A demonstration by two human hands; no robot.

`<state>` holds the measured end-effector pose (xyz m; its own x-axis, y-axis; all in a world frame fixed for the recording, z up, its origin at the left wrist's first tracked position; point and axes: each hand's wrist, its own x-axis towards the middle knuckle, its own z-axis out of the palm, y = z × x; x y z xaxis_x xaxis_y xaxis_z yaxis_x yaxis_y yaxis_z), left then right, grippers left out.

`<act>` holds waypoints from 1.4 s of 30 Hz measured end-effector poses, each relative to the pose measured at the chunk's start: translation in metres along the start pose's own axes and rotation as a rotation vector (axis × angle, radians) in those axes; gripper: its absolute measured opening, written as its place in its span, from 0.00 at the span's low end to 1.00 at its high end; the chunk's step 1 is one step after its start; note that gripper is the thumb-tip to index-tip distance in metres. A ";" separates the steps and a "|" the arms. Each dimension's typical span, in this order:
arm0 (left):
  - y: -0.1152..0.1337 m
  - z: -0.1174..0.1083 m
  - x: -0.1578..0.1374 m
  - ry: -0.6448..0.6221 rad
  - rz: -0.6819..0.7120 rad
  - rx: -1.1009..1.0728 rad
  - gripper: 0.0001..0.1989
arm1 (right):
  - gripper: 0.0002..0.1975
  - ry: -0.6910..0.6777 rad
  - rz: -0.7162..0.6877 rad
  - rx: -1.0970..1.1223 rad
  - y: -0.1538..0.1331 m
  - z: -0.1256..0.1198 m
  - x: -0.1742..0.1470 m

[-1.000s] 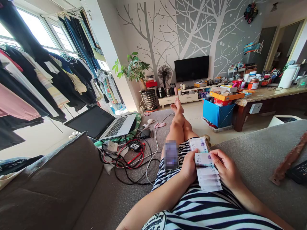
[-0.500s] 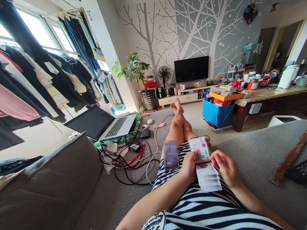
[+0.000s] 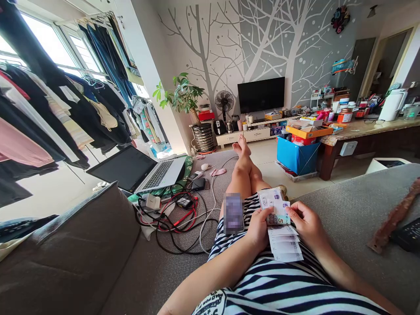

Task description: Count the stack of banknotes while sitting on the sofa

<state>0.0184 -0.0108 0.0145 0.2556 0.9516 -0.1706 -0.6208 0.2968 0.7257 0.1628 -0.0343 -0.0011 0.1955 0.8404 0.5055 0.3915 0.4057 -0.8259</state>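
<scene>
Over my lap, my left hand [image 3: 258, 228] is closed on a stack of banknotes [image 3: 266, 197], its thumb on top near the left edge. My right hand [image 3: 308, 224] pinches the right edge of a single banknote [image 3: 280, 213], which lies across the front of the stack and shows a large 5. Below the hands, several loose banknotes [image 3: 286, 248] overlap in a stepped row on my striped clothing [image 3: 278, 284]. A phone [image 3: 233, 213] with a blurred-out screen rests on my thigh, left of my left hand.
On the sofa [image 3: 183, 273] to the left are an open laptop [image 3: 157, 175], tangled cables [image 3: 170, 227] and a cushion [image 3: 75, 245]. A brown strap-like object [image 3: 393, 218] and a black keypad-like object [image 3: 408, 236] lie at right. Beyond stand a blue bin [image 3: 297, 156] and a cluttered table [image 3: 364, 131].
My right hand has moved slightly up, its fingers now pinching a banknote that has been shifted across the front of the stack. My left hand stays put.
</scene>
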 end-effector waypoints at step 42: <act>-0.006 -0.006 0.007 -0.092 0.043 0.043 0.15 | 0.17 -0.062 -0.051 0.102 -0.008 -0.002 -0.008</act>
<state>0.0195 -0.0057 0.0051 0.2980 0.9513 -0.0782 -0.6009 0.2507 0.7590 0.1600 -0.0446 0.0020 0.1210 0.8371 0.5336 0.3050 0.4802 -0.8224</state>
